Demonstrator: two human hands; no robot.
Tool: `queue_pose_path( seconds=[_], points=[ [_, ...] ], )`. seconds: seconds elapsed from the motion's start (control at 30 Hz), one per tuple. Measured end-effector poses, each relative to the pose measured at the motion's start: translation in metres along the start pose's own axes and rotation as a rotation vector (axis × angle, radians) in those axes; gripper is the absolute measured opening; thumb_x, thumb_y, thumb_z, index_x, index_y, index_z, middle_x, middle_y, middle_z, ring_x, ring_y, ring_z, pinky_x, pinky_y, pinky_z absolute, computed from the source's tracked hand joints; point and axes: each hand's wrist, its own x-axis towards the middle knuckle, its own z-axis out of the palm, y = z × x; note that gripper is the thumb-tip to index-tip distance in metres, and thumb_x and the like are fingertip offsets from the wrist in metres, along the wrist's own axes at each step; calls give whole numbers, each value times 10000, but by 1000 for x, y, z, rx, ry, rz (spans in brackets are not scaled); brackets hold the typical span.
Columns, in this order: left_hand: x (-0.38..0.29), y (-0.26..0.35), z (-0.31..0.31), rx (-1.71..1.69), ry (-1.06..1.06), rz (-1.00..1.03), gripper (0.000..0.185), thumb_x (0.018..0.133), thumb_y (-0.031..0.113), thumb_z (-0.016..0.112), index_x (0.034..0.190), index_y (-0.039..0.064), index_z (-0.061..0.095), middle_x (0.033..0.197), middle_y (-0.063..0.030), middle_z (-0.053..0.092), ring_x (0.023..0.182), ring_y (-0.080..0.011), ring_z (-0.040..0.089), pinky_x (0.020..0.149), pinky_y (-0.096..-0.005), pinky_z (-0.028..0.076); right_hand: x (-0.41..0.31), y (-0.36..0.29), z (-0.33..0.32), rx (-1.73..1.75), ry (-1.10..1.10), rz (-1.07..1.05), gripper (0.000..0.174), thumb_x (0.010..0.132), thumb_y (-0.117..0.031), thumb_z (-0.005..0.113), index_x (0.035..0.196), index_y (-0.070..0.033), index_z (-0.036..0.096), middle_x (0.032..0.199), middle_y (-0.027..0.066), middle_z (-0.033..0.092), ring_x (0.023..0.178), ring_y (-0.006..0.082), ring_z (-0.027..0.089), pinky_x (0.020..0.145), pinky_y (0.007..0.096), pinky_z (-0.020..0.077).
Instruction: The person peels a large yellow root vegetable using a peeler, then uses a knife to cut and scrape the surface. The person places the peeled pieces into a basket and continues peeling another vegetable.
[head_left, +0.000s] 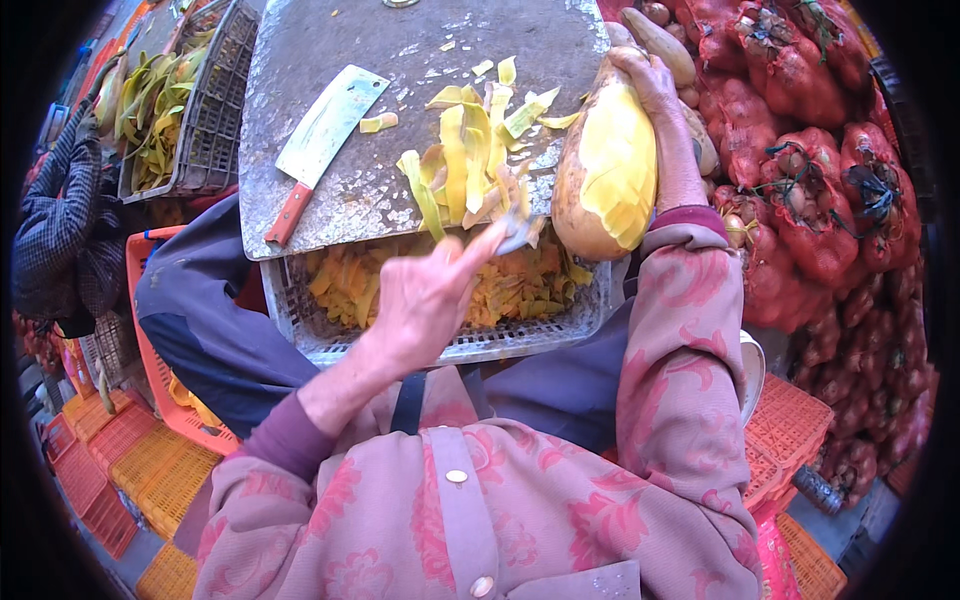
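Note:
My left hand (420, 300) grips a metal peeler (516, 234), blurred and partly hidden by fingers, with peel strips beside it. At the right edge of a worn board (322, 45), my right hand (654, 86) holds a large tan squash (566, 187) by its upper end and far side. A long patch of its skin is gone, baring yellow flesh. Loose peel strips (454, 161) lie on the board between the squash and a cleaver (330, 124) with a red handle. Orange and yellow peelings (525, 300) fill a grey plastic crate (450, 352) below the board's near edge.
Red mesh sacks of onions (806, 202) are stacked at the right, with more squashes (664, 45) beside the board. At the left, another person's checked sleeve (60, 202) is near a crate (217, 97) of peelings. An orange basket (146, 300) stands by my left leg.

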Motion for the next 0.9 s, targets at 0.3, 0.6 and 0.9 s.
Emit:
queue_pose_path(
  seconds=[0.3,0.6,0.9],
  points=[
    [230,-14,30,-12,54,128,326,896,97,479,1164,142,660,794,-176,684,732,-363,680,623,-483,511,-2,-7,-6,40,14,-9,792,660,-504,792,1209,46,638,1255,263,615,1232,352,565,1033,402,436],
    [37,-16,-2,-255,-65,81,448,875,68,571,1298,203,630,740,-145,644,622,-313,651,559,-435,519,-14,-7,-9,187,89,-52,587,733,-397,768,1083,65,679,1114,208,671,1048,283,636,930,363,487],
    [206,-10,39,-66,15,53,495,873,40,498,1338,183,590,771,-171,669,708,-337,674,611,-465,499,-5,14,-11,195,40,-188,474,794,-345,729,1121,-5,689,1065,139,685,969,232,640,885,314,500]
  ],
)
